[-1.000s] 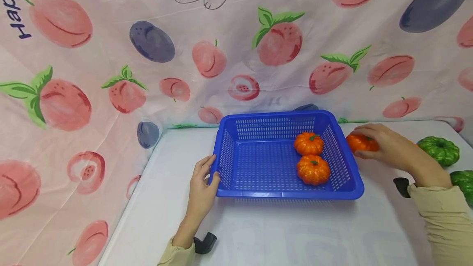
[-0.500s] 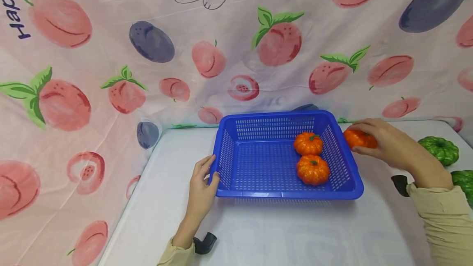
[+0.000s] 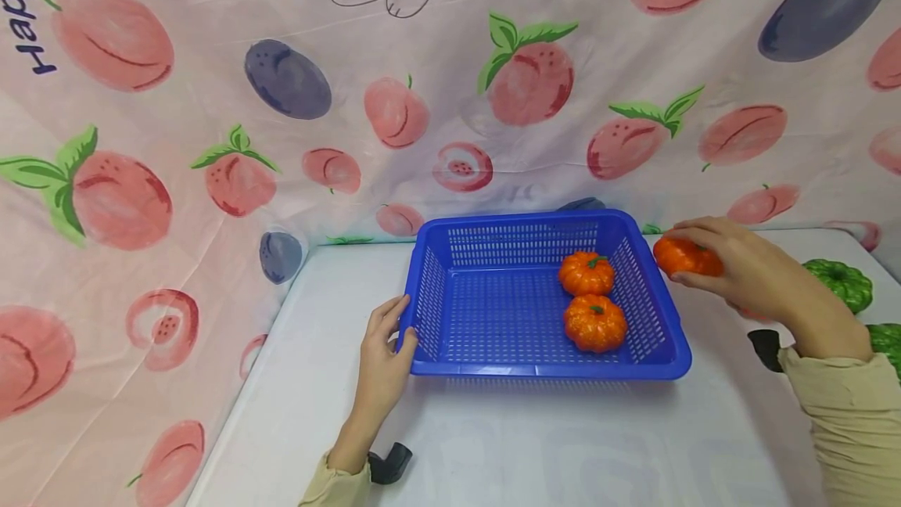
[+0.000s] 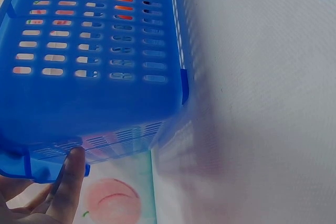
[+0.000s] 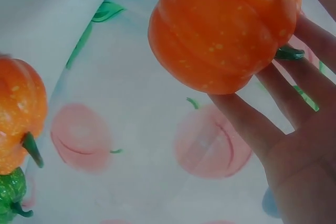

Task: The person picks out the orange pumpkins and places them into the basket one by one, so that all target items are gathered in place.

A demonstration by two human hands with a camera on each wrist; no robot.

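My right hand (image 3: 746, 272) holds a small orange pumpkin (image 3: 686, 257) just beyond the right rim of a blue plastic basket (image 3: 535, 371). In the right wrist view, the fingers spread around this pumpkin (image 5: 220, 35), its green stem turned toward the palm. On the basket's left side, my left hand (image 3: 383, 358) grips the rim, thumb at the front. The left wrist view has the slotted basket wall (image 4: 94, 98) close up with a finger (image 4: 71, 187) at the rim. Two orange pumpkins, one at the back (image 3: 586, 274) and one in front (image 3: 595, 323), sit inside on the right.
Right of the forearm lie green pumpkins, one farther back (image 3: 841, 284) and one nearer (image 3: 885, 344). Another orange pumpkin (image 5: 18, 108) shows in the right wrist view beside a green one (image 5: 9, 192). A fruit-print cloth (image 3: 450, 116) hangs behind the white table (image 3: 549, 444).
My right hand has lifted the orange pumpkin slightly, at the basket's right rim. The left hand and basket stay where they were.
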